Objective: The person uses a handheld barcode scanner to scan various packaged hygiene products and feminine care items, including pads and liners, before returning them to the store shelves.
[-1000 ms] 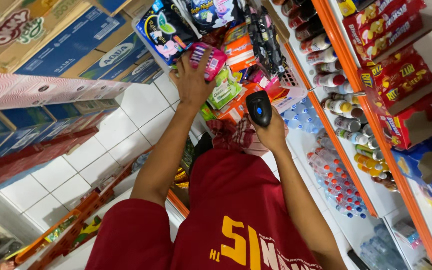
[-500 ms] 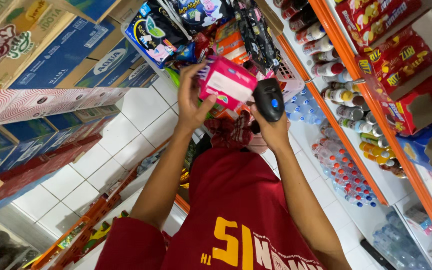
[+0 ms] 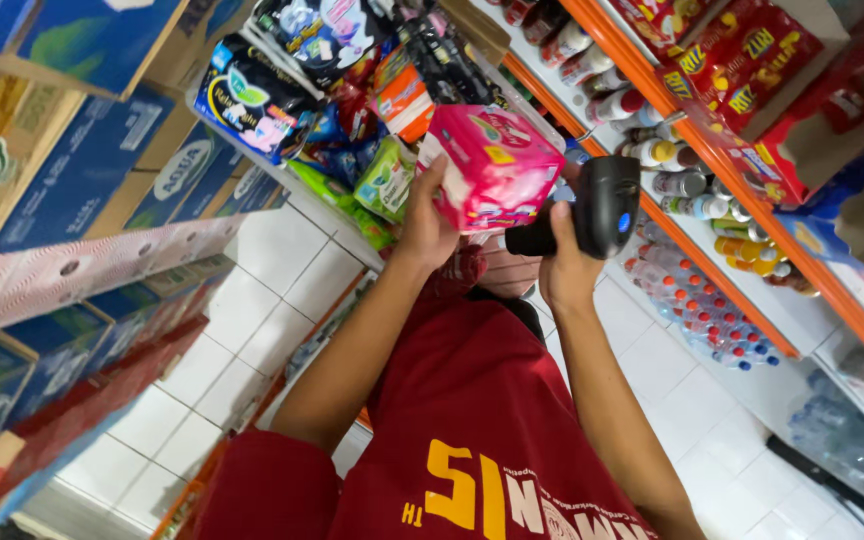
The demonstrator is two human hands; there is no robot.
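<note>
Left hand (image 3: 427, 225) grips the pink soft pack (image 3: 497, 165), right hand (image 3: 564, 265) wraps the black handheld scanner (image 3: 597, 205) just beside it, orange shelves (image 3: 752, 200) alongside.

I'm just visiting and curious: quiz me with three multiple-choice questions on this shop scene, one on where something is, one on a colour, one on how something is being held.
1. Where is the black handheld barcode scanner relative to the pink soft plastic packet?
A. Right beside it
B. On the floor
C. On the orange shelf

2. What colour is the person's shirt?
A. Green with white letters
B. Dark red with yellow letters
C. Plain black

3. How is the packet held?
A. Lying loose on a shelf
B. Gripped in the left hand, raised in front of the shelves
C. Tucked under an arm

Answers:
1 A: the right hand holds the scanner next to the packet.
2 B: the shirt is dark red with yellow print.
3 B: the left hand's fingers wrap the packet's edge, clear of the shelves.
</note>
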